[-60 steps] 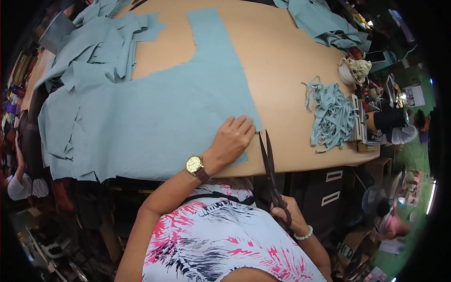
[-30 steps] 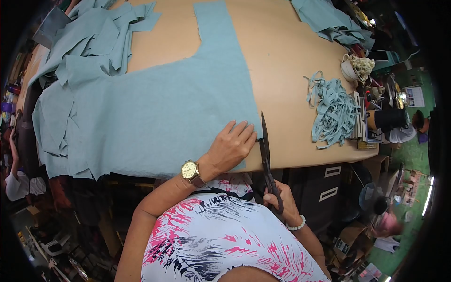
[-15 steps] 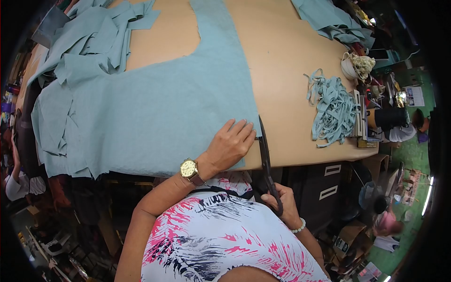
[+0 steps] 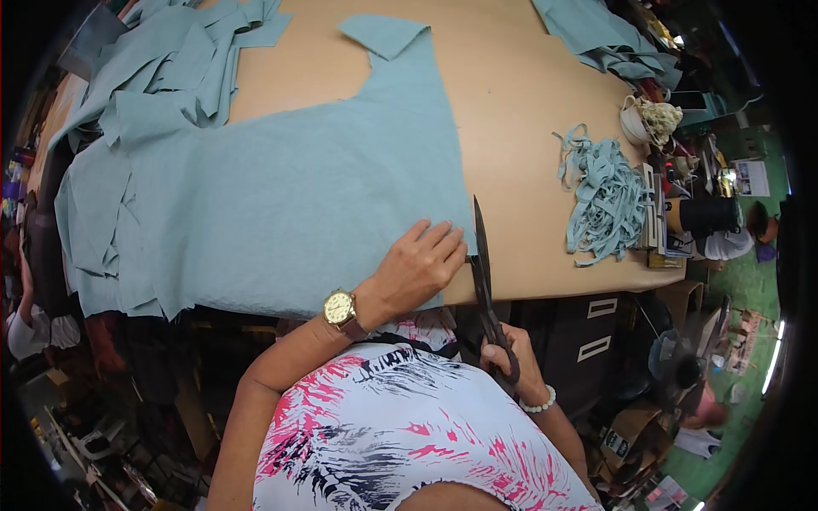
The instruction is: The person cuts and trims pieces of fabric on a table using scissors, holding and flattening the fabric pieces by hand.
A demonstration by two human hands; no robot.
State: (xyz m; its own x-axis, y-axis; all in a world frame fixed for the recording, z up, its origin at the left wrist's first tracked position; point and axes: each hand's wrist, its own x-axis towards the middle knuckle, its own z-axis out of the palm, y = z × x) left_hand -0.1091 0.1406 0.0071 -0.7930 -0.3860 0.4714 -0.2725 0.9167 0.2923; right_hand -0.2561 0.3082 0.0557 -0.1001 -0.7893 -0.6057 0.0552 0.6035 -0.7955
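Observation:
A large piece of blue-green fabric lies over the tan table, its near edge hanging at the table's front. My left hand rests flat on its right corner with the fingers stretched out, a watch on that wrist. In my right hand is a pair of long dark scissors, my fingers wrapped round the handles below the table edge. The blades point away from me beside the fabric's right edge, close to my left fingertips. At the far end, the fabric's narrow strip is folded over on itself.
Thin fabric strips lie tangled at the right of the tan table. Stacked fabric pieces are at the far left, more cloth at the far right. A white container stands at the right edge. Dark drawers are under the table.
The far strip of the fabric has folded over towards me. The scissors have swung slightly right and their blade tips show more fully beyond the fabric's edge. My left hand has barely moved.

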